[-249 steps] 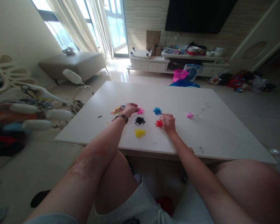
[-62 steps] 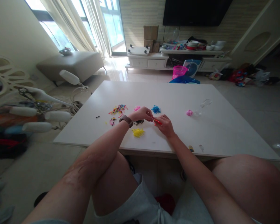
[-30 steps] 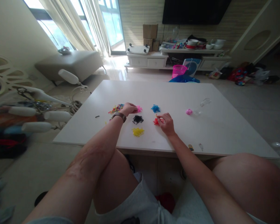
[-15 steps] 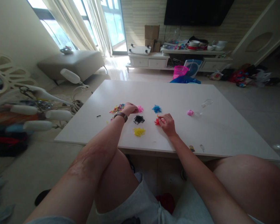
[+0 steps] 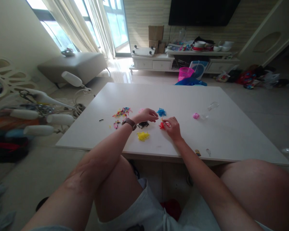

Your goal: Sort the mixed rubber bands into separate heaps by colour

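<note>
My left hand (image 5: 148, 115), with a dark watch on the wrist, hovers over the black pile (image 5: 143, 125) and partly covers the pink pile (image 5: 141, 110). Its fingers stretch to the right, slightly apart, with nothing visible in them. My right hand (image 5: 172, 128) pinches a small orange-yellow plastic piece (image 5: 162, 119) above the red pile (image 5: 162, 125). Just behind the hands lies a blue pile (image 5: 161, 112) of the same kind of little pieces. Nearer me is a yellow pile (image 5: 143, 136). A mixed-colour pile (image 5: 122, 112) spreads to the left.
The white table (image 5: 188, 96) carries a pink ball-like object (image 5: 196, 116) and a clear plastic container (image 5: 213, 106) on the right. A small yellow figure (image 5: 197, 153) lies by the front edge. One black piece (image 5: 101, 120) sits alone at left.
My left hand has moved right from the pink pile, coming close to my right hand and uncovering the mixed pile. The right hand keeps its pinch in the same spot.
</note>
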Demonstrator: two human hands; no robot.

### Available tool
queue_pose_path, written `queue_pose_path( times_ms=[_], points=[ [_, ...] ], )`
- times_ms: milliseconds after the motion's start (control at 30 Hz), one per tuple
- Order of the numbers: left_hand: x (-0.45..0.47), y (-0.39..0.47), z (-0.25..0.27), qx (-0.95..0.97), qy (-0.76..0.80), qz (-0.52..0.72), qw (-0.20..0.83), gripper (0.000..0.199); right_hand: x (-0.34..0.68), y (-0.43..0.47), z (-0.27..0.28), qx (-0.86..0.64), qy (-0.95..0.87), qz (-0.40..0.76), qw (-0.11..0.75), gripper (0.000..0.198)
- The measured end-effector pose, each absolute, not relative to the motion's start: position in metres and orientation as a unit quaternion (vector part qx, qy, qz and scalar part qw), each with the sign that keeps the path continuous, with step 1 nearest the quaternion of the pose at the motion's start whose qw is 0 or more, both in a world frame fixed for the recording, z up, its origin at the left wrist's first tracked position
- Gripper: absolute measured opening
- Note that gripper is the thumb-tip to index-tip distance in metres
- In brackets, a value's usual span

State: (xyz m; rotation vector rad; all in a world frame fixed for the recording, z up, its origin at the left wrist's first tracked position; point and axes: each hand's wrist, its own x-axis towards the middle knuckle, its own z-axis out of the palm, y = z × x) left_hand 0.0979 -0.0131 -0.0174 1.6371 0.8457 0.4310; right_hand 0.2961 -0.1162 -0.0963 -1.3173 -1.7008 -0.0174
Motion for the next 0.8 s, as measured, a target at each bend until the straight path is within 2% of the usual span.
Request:
queue_pose_path(
  times_ms=[233, 500, 700, 800],
  points=[
    [0.118, -0.024, -0.021, 0.756, 0.311, 0.192, 0.543, 0.008, 0.297, -0.115, -0.097, -0.524, -0.698, -0.003, 0.488, 0.011],
    [0.117, -0.015, -0.026, 0.74, 0.324, 0.21, 0.551, 0.006, 0.297, -0.115, -0.096, -0.514, -0.687, 0.011, 0.514, 0.009],
    [0.105, -0.004, -0.02, 0.735, 0.339, 0.226, 0.542, 0.008, 0.3, -0.116, -0.097, -0.589, -0.594, -0.002, 0.548, 0.011],
    [0.093, -0.005, -0.008, 0.732, 0.341, 0.204, 0.553, 0.013, 0.302, -0.115, -0.099, -0.629, -0.569, -0.019, 0.53, 0.013]
  ],
)
